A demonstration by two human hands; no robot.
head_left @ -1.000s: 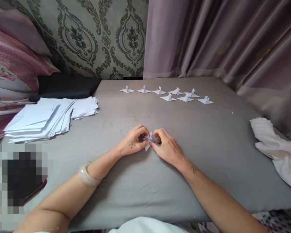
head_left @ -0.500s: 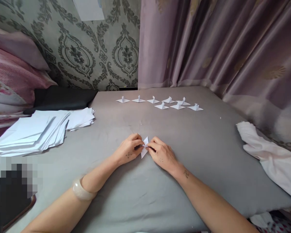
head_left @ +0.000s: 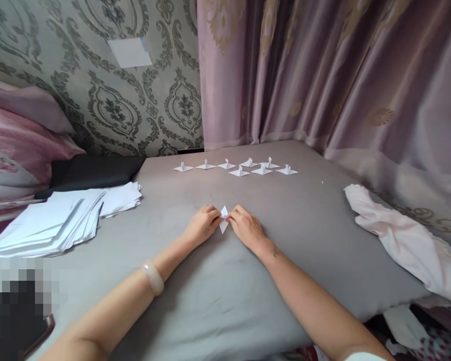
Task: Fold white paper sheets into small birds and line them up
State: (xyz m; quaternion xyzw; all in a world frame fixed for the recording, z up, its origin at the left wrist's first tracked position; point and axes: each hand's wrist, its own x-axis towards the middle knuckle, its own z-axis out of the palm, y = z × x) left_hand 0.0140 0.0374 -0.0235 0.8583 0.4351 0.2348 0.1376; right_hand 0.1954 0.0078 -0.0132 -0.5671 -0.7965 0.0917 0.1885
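Between my two hands is a small folded paper crane, white, with one pointed wing toward the far side and one toward me. My left hand pinches its left end in closed fingers. On the opposite end, my right hand is closed in a pinch as well. The fingers cover both ends of the fold. Farther back on the grey cloth stand several finished-looking white paper cranes in two rows, their wings spread flat.
White paper sheets lie in a loose stack at the left, beside a black flat object. A dark device, partly blurred out, is at the lower left. Crumpled white cloth lies along the right edge. Purple curtains hang behind.
My view has tilted up and turned slightly right. Both hands keep their pinch on the paper crane, whose wings now point more squarely away from and toward me.
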